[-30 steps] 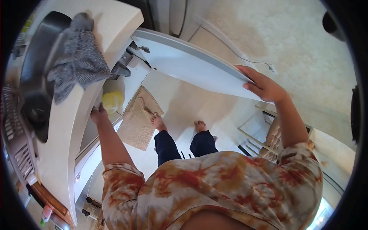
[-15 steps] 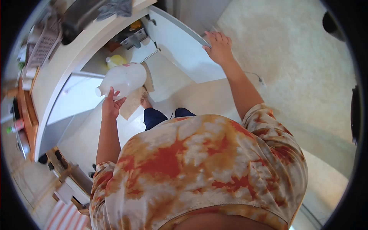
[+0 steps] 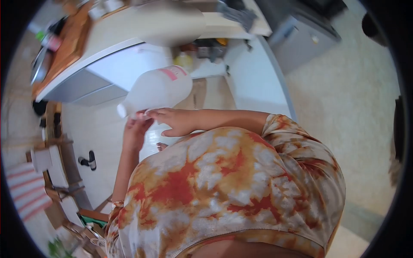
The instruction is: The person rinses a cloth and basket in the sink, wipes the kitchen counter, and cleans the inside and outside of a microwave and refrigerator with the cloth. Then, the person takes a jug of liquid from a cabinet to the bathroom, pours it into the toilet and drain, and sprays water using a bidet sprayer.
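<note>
A large white translucent jug [image 3: 161, 88] with a pink label lies tilted in the air, its white cap pointing to the lower left. Its handle side is gripped by my left hand [image 3: 137, 131], whose fingers wrap the handle. My right hand [image 3: 174, 121] reaches across my body and its fingertips meet the same handle area beside the left fingers; its thumb is held apart. Behind the jug, a yellow container [image 3: 184, 61] stands inside the open cabinet.
An open white cabinet door [image 3: 258, 77] stands right of the jug. Above runs the pale counter [image 3: 116, 32] with a grey cloth [image 3: 238, 16] on it. A grey appliance [image 3: 301, 43] stands at upper right. Black slippers [image 3: 87, 161] lie on the floor at left.
The jug came out of the cabinet in my left hand and is now in front of me. My right hand let go of the cabinet door and moved left to the jug. The view turned left.
</note>
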Demonstrator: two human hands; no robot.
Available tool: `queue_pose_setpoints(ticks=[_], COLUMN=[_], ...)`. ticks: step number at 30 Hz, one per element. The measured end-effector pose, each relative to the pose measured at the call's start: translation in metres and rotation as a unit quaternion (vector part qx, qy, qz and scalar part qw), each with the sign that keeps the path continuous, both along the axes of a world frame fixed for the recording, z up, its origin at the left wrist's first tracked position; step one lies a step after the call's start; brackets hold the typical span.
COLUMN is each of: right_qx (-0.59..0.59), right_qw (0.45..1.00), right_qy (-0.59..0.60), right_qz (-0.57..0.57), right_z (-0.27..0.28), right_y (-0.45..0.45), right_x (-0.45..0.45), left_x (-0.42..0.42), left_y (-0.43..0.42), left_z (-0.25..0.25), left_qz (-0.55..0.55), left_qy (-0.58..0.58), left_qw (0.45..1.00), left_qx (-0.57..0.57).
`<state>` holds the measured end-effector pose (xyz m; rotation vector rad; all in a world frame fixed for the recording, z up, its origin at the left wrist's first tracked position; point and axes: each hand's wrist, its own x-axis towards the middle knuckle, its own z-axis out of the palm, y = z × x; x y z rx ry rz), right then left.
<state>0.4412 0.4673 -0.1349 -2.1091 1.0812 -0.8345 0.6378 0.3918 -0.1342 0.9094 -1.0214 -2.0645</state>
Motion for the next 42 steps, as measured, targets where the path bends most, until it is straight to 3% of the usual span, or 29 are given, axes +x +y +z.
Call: queue_pose_setpoints(ticks=[2, 3, 5, 6, 8, 10, 12, 14, 16, 17, 19, 22, 24, 26, 30, 33, 37, 39, 41, 42], right_qx=[-0.024, 0.007, 0.11, 0.106, 0.156, 0.164, 0.194, 0.184, 0.168, 0.211, 0.233, 0.166, 0.171, 0.028, -0.013, -0.053, -0.012, 0.057, 0.093, 0.115], right_qw=[0.999, 1.0, 0.994, 0.994, 0.987, 0.98, 0.98, 0.982, 0.983, 0.973, 0.96, 0.957, 0.945, 0.943, 0.898, 0.853, 0.828, 0.829, 0.843, 0.856], right_qy=[0.032, 0.016, -0.013, -0.002, 0.042, 0.111, 0.026, -0.007, -0.038, -0.052, -0.103, -0.059, -0.059, 0.018, 0.077, 0.11, 0.161, 0.222, 0.222, 0.215], right_qz=[0.026, -0.004, -0.014, 0.008, -0.009, 0.011, 0.036, 0.049, 0.062, 0.076, 0.112, 0.23, 0.273, 0.33, 0.433, 0.507, 0.537, 0.51, 0.482, 0.455], right_z=[-0.002, -0.005, -0.013, -0.012, -0.008, 0.0, 0.003, 0.006, 0.006, 0.006, 0.003, 0.016, 0.029, 0.033, 0.049, 0.043, 0.002, -0.006, -0.022, -0.027], right_y=[-0.05, -0.071, -0.124, -0.146, -0.183, -0.221, -0.255, -0.289, -0.324, -0.346, -0.385, -0.459, -0.505, -0.544, -0.61, -0.654, -0.722, -0.761, -0.803, -0.825], right_x=[0.058, 0.081, 0.122, 0.141, 0.175, 0.212, 0.251, 0.291, 0.328, 0.347, 0.385, 0.442, 0.477, 0.516, 0.611, 0.697, 0.804, 0.842, 0.869, 0.879], left_x=[0.037, 0.056, 0.098, 0.122, 0.169, 0.215, 0.258, 0.291, 0.329, 0.343, 0.37, 0.418, 0.443, 0.47, 0.525, 0.569, 0.672, 0.724, 0.767, 0.788], left_y=[-0.021, -0.04, -0.071, -0.086, -0.108, -0.131, -0.157, -0.184, -0.214, -0.228, -0.252, -0.289, -0.308, -0.323, -0.343, -0.371, -0.448, -0.504, -0.563, -0.596], left_z=[0.013, 0.023, 0.042, 0.045, 0.049, 0.056, 0.076, 0.103, 0.108, 0.112, 0.114, 0.114, 0.125, 0.128, 0.103, 0.079, 0.011, 0.001, 0.003, 0.009], left_qz=[-0.049, -0.018, -0.081, -0.059, -0.12, -0.084, -0.129, -0.107, 0.009, 0.021, 0.18, 0.127, 0.157, 0.176, 0.274, 0.323, 0.356, 0.342, 0.276, 0.257], left_qy=[0.059, 0.07, -0.056, -0.047, -0.205, -0.237, -0.269, -0.317, -0.457, -0.457, -0.532, -0.541, -0.535, -0.582, -0.619, -0.702, -0.737, -0.733, -0.743, -0.742], left_qw=[0.997, 0.997, 0.994, 0.996, 0.971, 0.967, 0.95, 0.935, 0.874, 0.873, 0.738, 0.724, 0.745, 0.708, 0.683, 0.604, 0.531, 0.56, 0.603, 0.61], left_qx=[0.023, 0.005, 0.041, 0.037, -0.031, -0.039, -0.089, -0.12, -0.166, -0.168, -0.374, -0.409, -0.366, -0.36, -0.272, -0.192, -0.216, -0.18, -0.092, -0.101])
